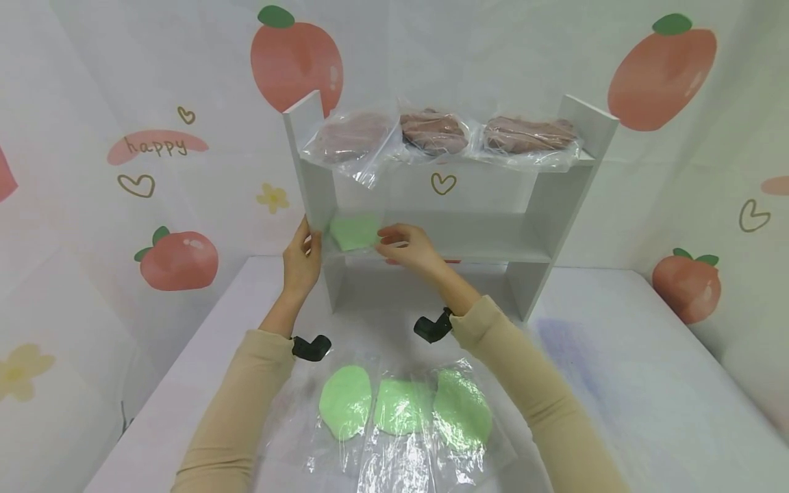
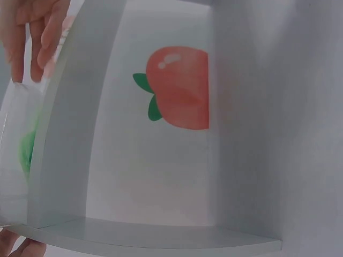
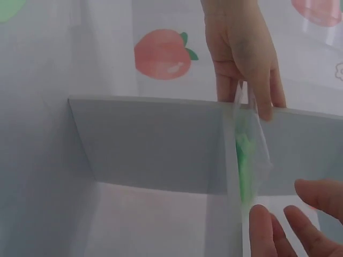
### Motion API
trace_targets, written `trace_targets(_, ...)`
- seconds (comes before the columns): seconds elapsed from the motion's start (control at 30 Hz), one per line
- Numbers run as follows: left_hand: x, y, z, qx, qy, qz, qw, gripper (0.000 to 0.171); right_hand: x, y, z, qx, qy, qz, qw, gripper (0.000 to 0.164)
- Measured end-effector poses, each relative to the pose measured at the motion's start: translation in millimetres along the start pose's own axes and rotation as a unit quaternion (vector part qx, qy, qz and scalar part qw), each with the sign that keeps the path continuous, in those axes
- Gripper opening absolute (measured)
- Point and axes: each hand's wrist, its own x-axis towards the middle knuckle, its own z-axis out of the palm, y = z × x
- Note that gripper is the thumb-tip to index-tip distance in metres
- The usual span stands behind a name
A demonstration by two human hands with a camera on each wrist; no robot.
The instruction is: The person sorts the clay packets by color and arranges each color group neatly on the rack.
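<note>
A clear zip bag with a flat light green piece [image 1: 355,231] in it lies at the left end of the middle shelf [image 1: 474,233]. My left hand [image 1: 301,266] rests against the outer face of the left side panel [image 1: 317,185], beside the bag's left edge; its fingers look fairly straight. My right hand [image 1: 409,248] is at the bag's right edge, thumb and fingers spread apart. In the right wrist view, the green piece [image 3: 244,166] stands between the left hand [image 3: 244,53] above and the right hand's fingers [image 3: 261,230] below.
On the top shelf lie a bag of pale pink meat-like stuff [image 1: 354,137] and two bags of brownish pieces [image 1: 434,132]. Three more bags with green pieces [image 1: 401,407] lie on the white table [image 1: 209,383] between my forearms. A fruit-print cloth [image 1: 431,61] hangs behind.
</note>
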Motion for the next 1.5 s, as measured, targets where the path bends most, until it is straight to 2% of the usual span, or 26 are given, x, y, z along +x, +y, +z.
trace_targets(0.07,-2.9,9.4,-1.3,-0.002,-0.002,-0.003,1.0,0.047,-3.6,1.5,-2.7,-0.003,-0.008,-0.006,1.0,0.039)
trace_targets(0.23,-2.9,9.7,-1.0,-0.003,-0.002,-0.001,1.0,0.047,-16.8,5.9,-11.4,-0.022,-0.036,-0.027,0.999,0.04)
trace_targets(0.33,-0.2,-0.2,0.2,0.0,-0.001,0.006,1.0,0.047,-28.4,10.2,-17.9,-0.04,-0.055,-0.049,0.996,0.04)
trace_targets(0.5,-1.8,7.7,-0.6,-0.001,-0.004,-0.002,1.0,0.047,-48.0,22.9,-27.4,-0.08,-0.077,-0.083,0.99,0.04)
trace_targets(0.67,-8.4,30.6,-3.3,0.006,-0.011,-0.004,0.9999,0.046,-66.5,40.7,-36.4,-0.091,-0.082,-0.053,0.991,0.044)
trace_targets(0.73,-9.9,35.2,-3.8,0.01,-0.011,-0.005,0.9999,0.046,-73.2,47.9,-39.6,-0.094,-0.082,-0.035,0.992,0.046)
trace_targets(0.83,-10.5,36.2,-3.8,0.014,-0.01,-0.006,0.9998,0.045,-81.9,58.1,-43.7,-0.095,-0.088,-0.015,0.991,0.047)
trace_targets(1.07,-10.5,35.1,-4.5,0.007,-0.012,-0.007,0.9999,0.045,-101.0,80.9,-51.9,-0.107,-0.103,-0.004,0.989,0.052)
trace_targets(1.27,-10.5,37.1,-5.8,0.005,-0.024,-0.024,0.9994,0.047,-116.7,101.1,-54.2,-0.1,-0.108,0.015,0.989,0.055)
trace_targets(1.5,-10.6,39.0,-5.4,0.005,-0.029,-0.032,0.9991,0.048,-134.8,119.3,-58.2,-0.108,-0.121,0.013,0.987,0.062)
